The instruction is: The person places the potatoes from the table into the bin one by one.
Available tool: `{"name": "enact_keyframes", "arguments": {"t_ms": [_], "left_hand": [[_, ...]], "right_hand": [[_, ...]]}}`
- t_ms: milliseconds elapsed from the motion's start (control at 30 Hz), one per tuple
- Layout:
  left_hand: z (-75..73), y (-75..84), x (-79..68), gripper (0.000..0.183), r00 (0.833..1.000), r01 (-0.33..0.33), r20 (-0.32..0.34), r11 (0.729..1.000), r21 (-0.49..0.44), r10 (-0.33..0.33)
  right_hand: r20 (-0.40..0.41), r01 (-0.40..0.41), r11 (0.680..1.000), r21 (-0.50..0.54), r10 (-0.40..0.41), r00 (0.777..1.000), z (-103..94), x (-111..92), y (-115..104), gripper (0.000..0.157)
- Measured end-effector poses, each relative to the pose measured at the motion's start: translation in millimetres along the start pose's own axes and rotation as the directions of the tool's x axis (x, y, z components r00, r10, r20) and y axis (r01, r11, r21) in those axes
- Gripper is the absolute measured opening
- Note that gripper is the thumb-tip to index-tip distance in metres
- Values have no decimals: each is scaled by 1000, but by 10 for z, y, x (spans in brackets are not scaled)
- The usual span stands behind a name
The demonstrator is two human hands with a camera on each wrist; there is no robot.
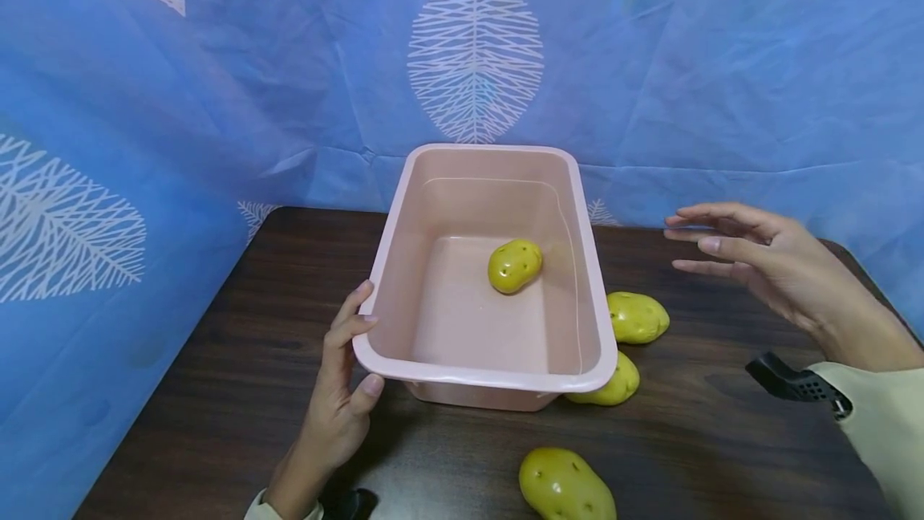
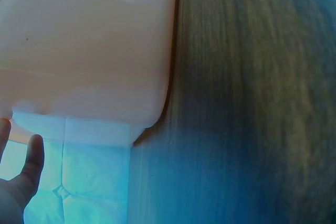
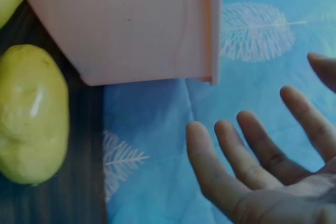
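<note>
A pink plastic bin [image 1: 491, 377] stands on the dark wooden table, with one yellow-green potato [image 1: 515, 266] on its floor. My left hand [image 1: 338, 392] grips the bin's near left corner, its fingers along the left rim and the thumb at the front edge. To the right of the bin, my right hand [image 1: 776, 271] is raised above the table, fingers spread and nothing in them. Below and left of that hand lies a second potato [image 1: 638, 318], beside the bin's right wall. Another potato [image 1: 613, 383] is partly hidden by the bin's near right corner.
One more potato [image 1: 566, 485] lies on the table [image 1: 447, 456] in front of the bin, cut off by the frame's lower edge. A blue cloth [image 1: 671, 62] with white leaf prints hangs behind the table and along its left side.
</note>
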State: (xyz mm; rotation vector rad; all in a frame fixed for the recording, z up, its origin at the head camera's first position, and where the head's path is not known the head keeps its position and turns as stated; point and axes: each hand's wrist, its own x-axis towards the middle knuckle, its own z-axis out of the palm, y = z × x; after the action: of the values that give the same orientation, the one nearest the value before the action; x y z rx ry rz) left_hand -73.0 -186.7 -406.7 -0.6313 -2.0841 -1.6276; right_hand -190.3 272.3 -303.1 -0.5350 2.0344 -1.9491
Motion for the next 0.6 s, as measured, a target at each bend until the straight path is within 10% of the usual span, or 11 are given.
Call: {"name": "enact_keyframes", "arguments": {"t_ms": [367, 600], "left_hand": [[8, -2, -1, 49, 1000, 4, 14, 1000, 10, -4], [-7, -22, -1, 48, 1000, -23, 8, 1000, 10, 22]], "right_hand": [[-37, -4, 974, -227, -5, 999, 11, -100, 235, 47], [-105, -83, 902, -423, 42, 994, -14, -135, 328, 48]]}}
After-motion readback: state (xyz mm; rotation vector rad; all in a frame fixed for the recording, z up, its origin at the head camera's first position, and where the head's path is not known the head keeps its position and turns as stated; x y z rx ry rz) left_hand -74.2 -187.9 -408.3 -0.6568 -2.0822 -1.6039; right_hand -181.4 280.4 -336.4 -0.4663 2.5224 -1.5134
